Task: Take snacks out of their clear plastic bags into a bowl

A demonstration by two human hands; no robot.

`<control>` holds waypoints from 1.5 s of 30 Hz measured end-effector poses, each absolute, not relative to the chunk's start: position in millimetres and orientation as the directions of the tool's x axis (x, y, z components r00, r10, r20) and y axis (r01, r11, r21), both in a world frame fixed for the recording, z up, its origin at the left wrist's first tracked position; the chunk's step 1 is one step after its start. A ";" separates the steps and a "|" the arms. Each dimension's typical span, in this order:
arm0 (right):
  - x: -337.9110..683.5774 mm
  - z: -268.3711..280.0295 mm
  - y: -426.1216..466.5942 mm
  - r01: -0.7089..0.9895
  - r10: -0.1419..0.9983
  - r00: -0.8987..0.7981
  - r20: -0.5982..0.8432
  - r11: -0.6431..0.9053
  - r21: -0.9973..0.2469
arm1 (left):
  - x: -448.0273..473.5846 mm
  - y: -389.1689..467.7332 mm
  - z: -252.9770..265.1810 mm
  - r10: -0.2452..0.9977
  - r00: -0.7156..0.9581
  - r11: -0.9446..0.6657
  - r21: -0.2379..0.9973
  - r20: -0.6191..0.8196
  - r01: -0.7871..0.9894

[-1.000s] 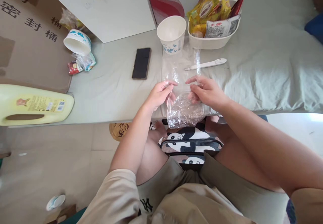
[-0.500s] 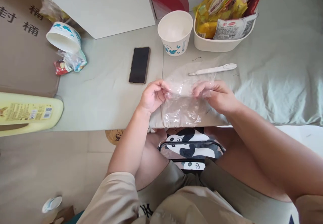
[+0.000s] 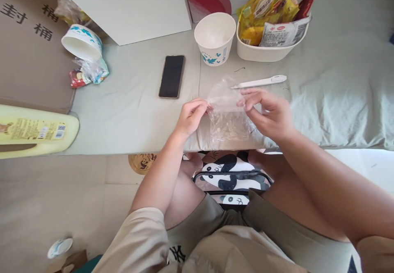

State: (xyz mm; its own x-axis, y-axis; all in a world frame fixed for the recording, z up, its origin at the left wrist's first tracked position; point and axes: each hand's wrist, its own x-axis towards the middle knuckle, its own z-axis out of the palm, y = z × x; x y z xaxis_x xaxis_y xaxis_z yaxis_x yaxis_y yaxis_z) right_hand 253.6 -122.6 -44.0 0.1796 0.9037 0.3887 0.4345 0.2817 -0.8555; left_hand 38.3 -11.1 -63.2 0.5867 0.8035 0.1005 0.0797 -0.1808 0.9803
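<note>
A clear plastic bag (image 3: 229, 119) stretches between my two hands near the front edge of the cloth-covered surface. My left hand (image 3: 192, 117) pinches its left side between thumb and fingers. At the opposite side, my right hand (image 3: 268, 113) grips the bag's edge with thumb and fingertips. Just beyond the bag lies a white pen-shaped tool (image 3: 261, 82), pointing left; its exact kind is hard to make out. A paper cup (image 3: 215, 39) with blue leaf prints stands upright farther back.
A black phone (image 3: 171, 76) lies left of the cup. The white tub (image 3: 271, 53) at the back holds several snack packets. On the left are a tipped paper cup (image 3: 81, 43), crumpled wrappers (image 3: 92, 70), a yellow jug (image 3: 40, 131) and a cardboard box (image 3: 30, 72).
Both hands have shifted slightly, the left a bit to the right. My right hand has turned and raised its fingers. The bag hangs flatter between them.
</note>
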 end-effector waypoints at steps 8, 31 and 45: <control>257.8 -53.4 -126.3 0.701 0.919 -0.268 0.290 0.392 -0.596 | 50.3 -1.7 -53.6 0.935 0.252 0.266 0.963 -0.248 -0.037; 260.0 -44.3 -112.9 -0.154 0.916 0.388 -0.100 -0.042 -0.987 | 43.5 -15.8 -41.0 0.627 0.645 0.483 0.868 -0.437 0.119; 246.5 -34.9 -114.6 -0.290 0.928 0.046 -0.371 -0.342 -0.893 | 50.1 -15.4 -39.1 0.693 0.579 0.515 0.857 -0.430 0.019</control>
